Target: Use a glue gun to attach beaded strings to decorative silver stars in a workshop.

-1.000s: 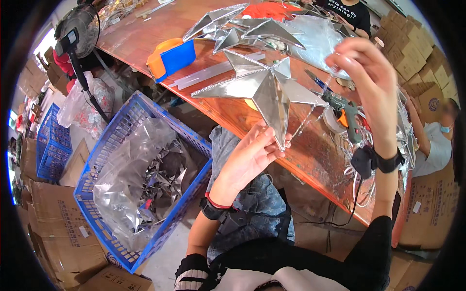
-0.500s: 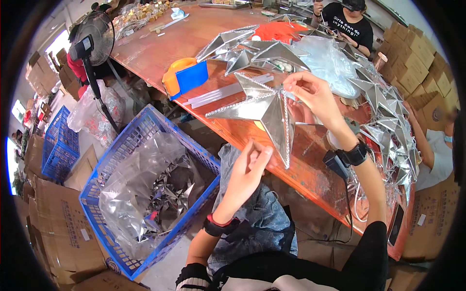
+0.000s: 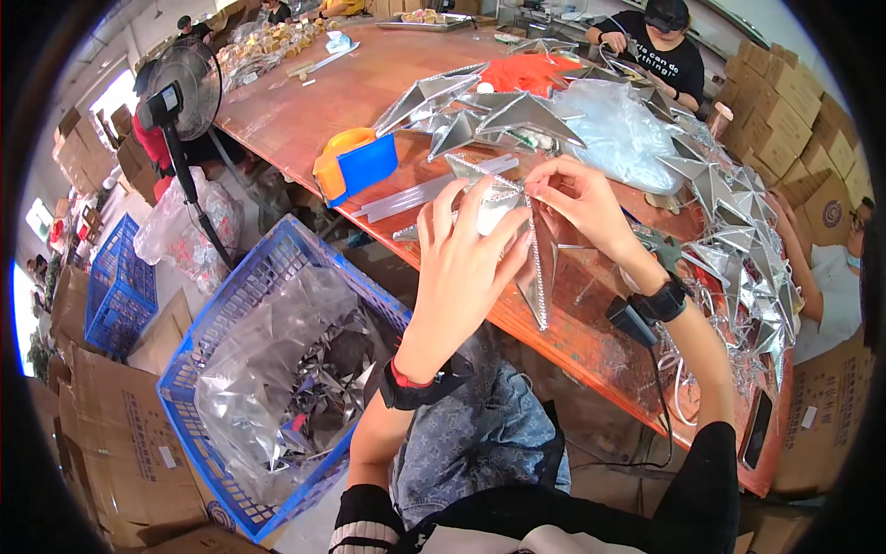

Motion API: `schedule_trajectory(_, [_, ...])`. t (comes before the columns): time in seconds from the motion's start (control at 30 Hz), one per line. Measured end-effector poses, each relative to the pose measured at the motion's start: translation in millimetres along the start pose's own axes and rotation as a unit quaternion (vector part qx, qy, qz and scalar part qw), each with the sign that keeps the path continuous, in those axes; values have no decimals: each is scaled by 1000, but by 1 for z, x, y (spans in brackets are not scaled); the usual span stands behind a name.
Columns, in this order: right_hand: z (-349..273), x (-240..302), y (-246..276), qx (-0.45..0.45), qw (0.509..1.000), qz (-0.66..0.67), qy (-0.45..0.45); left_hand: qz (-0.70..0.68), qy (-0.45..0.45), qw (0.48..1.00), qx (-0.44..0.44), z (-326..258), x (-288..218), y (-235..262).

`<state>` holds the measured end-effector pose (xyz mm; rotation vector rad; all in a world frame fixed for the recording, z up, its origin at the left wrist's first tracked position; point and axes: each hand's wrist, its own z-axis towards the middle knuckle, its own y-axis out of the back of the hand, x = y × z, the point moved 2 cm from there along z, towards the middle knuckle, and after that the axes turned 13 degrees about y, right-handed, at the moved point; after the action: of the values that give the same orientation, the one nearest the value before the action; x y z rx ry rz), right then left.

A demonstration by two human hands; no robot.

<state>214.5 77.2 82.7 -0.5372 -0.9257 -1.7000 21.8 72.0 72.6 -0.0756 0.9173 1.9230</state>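
A silver folded star with beaded trim along its ridges is held up above the table's near edge. At its upper middle, my right hand is closed in a pinch on the trimmed ridge. My left hand reaches across the front, fingers curved over the star and the two nearest fingertips at the same ridge. Much of the star's left side is hidden behind it. A black device on a cable lies by my right wrist.
Silver stars and a clear plastic bag lie farther back; more stars line the right side. An orange-and-blue tape dispenser stands at the table edge. A blue crate sits left below. Another person works across the table.
My left hand has risen from below the star and now covers its left part. The star has turned slightly; my right hand keeps its pinch, shifted a little left.
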Motion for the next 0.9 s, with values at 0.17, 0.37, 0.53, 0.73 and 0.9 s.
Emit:
schedule_trajectory(0.17, [0,4,-1,0,1000,-8,12,17,-10,1000,8,4,3,-3])
schedule_trajectory(0.37, [1,3,-1,11,999,-42,11,17,-9,1000,14,5,5,-6])
schedule_trajectory(0.53, [0,5,-1,12,1000,0,-27,10,-3,1000,18,5,5,-7])
schedule_trajectory(0.73, [-2,17,0,0,998,-59,11,7,-3,1000,19,6,3,-7])
schedule_trajectory(0.9, [-1,18,0,12,994,-105,14,17,-2,1000,21,6,2,-5])
